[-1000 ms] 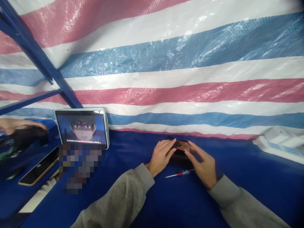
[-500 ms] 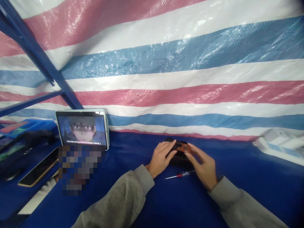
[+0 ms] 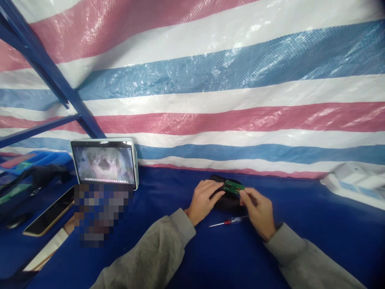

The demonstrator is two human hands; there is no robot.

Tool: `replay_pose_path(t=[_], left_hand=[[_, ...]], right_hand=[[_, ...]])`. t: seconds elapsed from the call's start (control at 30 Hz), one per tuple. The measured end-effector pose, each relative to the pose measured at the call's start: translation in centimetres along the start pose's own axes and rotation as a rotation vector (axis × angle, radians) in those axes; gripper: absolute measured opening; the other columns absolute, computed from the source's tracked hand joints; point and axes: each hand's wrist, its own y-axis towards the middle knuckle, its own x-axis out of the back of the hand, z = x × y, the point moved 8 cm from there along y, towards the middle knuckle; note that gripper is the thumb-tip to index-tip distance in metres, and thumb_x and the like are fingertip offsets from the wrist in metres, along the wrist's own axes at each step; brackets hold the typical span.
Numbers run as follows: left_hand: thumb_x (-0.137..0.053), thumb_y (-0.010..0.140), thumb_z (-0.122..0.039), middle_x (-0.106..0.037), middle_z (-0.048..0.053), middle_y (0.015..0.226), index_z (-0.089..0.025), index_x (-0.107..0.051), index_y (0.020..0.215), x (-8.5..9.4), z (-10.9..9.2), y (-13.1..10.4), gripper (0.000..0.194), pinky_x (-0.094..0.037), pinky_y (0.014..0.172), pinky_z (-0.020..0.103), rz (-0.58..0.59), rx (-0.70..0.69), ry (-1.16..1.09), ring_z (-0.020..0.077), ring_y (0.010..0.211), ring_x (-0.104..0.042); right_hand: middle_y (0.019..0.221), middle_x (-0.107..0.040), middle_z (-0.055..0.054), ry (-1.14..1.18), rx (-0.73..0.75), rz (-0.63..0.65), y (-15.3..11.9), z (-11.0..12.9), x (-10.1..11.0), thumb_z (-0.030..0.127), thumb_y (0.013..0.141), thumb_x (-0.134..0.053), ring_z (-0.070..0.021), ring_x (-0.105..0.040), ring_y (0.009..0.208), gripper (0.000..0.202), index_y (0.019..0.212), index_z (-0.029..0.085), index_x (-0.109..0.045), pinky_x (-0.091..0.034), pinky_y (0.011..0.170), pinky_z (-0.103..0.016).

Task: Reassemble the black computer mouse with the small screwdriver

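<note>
Between my hands is a small green circuit board (image 3: 234, 187), tilted so its face shows dark parts and pale dots. My left hand (image 3: 206, 198) pinches its left end with bent fingers. On the right end, the thumb and fingers of my right hand (image 3: 260, 208) are closed. Below and behind the board lies a dark, black object (image 3: 229, 202) on the blue table; its kind is hard to make out. A small screwdriver (image 3: 230, 221) with a red and clear handle rests in front of it, its tip pointing left.
A tablet (image 3: 104, 163) playing a cartoon stands at the left. A phone (image 3: 51, 212) lies beside a pixelated patch. Further left are a blue tray (image 3: 57, 160) and black straps. White boxes (image 3: 357, 180) stand at the right. A striped sheet (image 3: 228, 120) hangs behind the blue table (image 3: 216, 261).
The board has been turned over: its brown-orange side showed before, its green side shows now. My right fingers have shifted to its right end. The screwdriver stays put.
</note>
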Motion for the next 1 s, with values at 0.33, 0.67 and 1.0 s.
replay_pose_path(t=[0.33,0.67,1.0], left_hand=[[-0.059,0.094,-0.035,-0.068,0.007,0.118,-0.025,-0.056,0.132,0.25,-0.61,0.19,0.039,-0.054,0.093,0.037,-0.003,-0.054,0.039,0.0208,0.106,-0.065],[-0.058,0.095,-0.035,-0.067,0.008,0.121,-0.025,-0.053,0.135,0.06,-0.5,0.09,0.041,-0.053,0.094,0.039,0.029,-0.047,0.013,0.0213,0.108,-0.064],[-0.058,0.095,-0.034,-0.067,0.007,0.121,-0.025,-0.054,0.134,-0.12,-0.42,0.1,0.04,-0.051,0.096,0.037,0.058,-0.025,0.016,0.0203,0.109,-0.064]], right_hand=[[0.054,-0.054,0.003,0.004,0.022,0.077,-0.14,0.02,-0.5,0.044,0.091,-0.052,-0.0118,-0.052,0.05,0.034,0.067,0.021,-0.06,-0.044,0.054,-0.025],[0.054,-0.053,0.004,0.048,0.013,0.095,-0.12,0.02,-0.63,0.043,0.091,-0.053,-0.0112,-0.051,0.05,0.034,0.065,0.021,-0.058,-0.043,0.053,-0.024],[0.055,-0.054,0.003,0.078,-0.006,0.102,-0.14,-0.04,-0.69,0.041,0.091,-0.054,-0.0105,-0.052,0.05,0.032,0.068,0.02,-0.059,-0.043,0.052,-0.023]])
